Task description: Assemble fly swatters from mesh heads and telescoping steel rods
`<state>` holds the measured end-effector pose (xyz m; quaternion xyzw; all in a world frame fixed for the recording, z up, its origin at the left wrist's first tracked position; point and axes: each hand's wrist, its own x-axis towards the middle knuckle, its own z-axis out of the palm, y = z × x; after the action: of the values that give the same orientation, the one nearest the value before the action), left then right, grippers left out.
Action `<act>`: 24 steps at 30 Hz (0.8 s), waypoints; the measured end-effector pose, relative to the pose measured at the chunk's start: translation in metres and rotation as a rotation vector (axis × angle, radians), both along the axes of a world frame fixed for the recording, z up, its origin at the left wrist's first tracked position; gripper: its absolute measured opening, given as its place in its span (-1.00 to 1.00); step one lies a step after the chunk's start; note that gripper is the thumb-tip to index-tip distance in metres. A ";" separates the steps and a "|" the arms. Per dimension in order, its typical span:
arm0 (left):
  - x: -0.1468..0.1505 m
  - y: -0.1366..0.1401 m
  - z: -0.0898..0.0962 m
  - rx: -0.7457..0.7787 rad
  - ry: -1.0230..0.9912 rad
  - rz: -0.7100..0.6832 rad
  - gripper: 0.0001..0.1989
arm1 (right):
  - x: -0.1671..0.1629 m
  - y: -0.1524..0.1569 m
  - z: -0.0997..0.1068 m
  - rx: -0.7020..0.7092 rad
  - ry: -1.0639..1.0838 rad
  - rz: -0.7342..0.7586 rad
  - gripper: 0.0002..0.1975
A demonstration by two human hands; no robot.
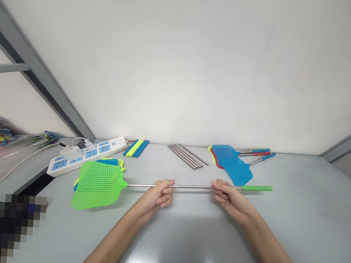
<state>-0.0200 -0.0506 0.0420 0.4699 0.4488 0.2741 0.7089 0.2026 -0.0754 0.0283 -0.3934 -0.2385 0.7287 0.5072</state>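
A green fly swatter [100, 186] is held level above the grey table, its perforated head to the left and its green grip to the right. My left hand [158, 197] is closed around the thin metal rod, a little right of the head. Farther along, my right hand [232, 201] pinches the thicker part of the rod, just left of the green grip. The rod is extended between both hands. Beneath the green head, blue and yellow swatter heads [116, 162] lie partly hidden on the table.
A white power strip [96, 153] with plugs lies at the left. Several blue and yellow grips [136, 148], several metal tubes [188, 157] and a pile of swatters [236, 168] lie along the wall. Plastic bags [12, 151] are at far left, beside a metal frame [46, 68].
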 end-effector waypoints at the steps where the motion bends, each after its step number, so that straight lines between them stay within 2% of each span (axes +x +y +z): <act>1: -0.001 0.001 0.001 -0.008 0.003 -0.001 -0.59 | 0.001 0.000 0.001 -0.002 -0.004 -0.003 -0.58; 8: -0.007 0.005 0.006 -0.058 0.025 0.038 -0.61 | 0.013 0.002 0.003 -0.036 0.001 -0.048 -0.57; 13: -0.009 0.006 0.005 -0.061 0.011 0.046 -0.61 | 0.016 0.004 0.001 -0.048 0.049 -0.056 -0.58; 24: -0.011 0.007 0.002 -0.080 0.007 0.044 -0.60 | 0.022 0.005 0.001 -0.041 0.005 -0.113 -0.56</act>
<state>-0.0314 -0.0432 0.0442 0.4324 0.4720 0.2697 0.7193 0.2247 -0.0708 0.0295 -0.4145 -0.1995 0.7047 0.5402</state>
